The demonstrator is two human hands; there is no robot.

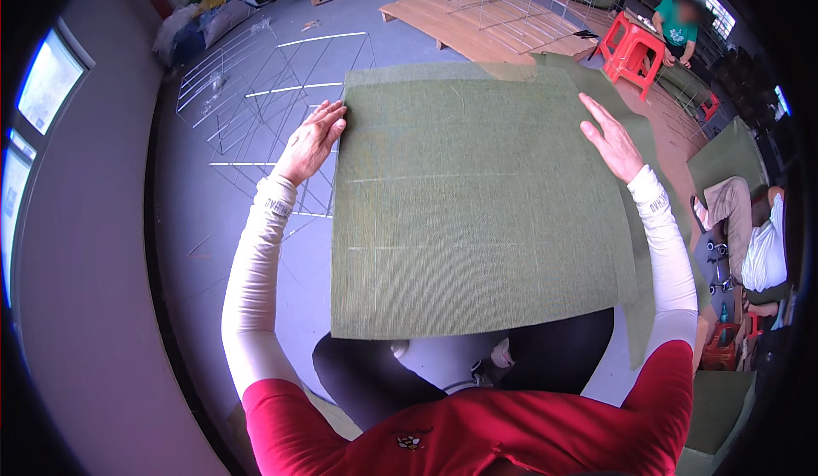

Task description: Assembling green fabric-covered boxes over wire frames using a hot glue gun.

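A large square of green woven fabric point(477, 212), with faint pale lines across it, spreads flat in front of me above my knees. Its top layer looks slightly out of line with the green material under its far and right edges. My left hand point(312, 144) rests against its left edge near the far corner, fingers stretched out and close together. At the opposite side my right hand point(615, 145) is on or just over the right edge, fingers extended and thumb apart. Neither hand grasps anything. What lies beneath the fabric is hidden.
Thin wire frames point(290, 91) stand on the grey floor at left. Beyond is a wooden board point(460, 17) with more wire racks. Red plastic stools point(632, 54) and a person in a green shirt point(679, 26) are at far right. Another person's legs point(731, 212) show nearer.
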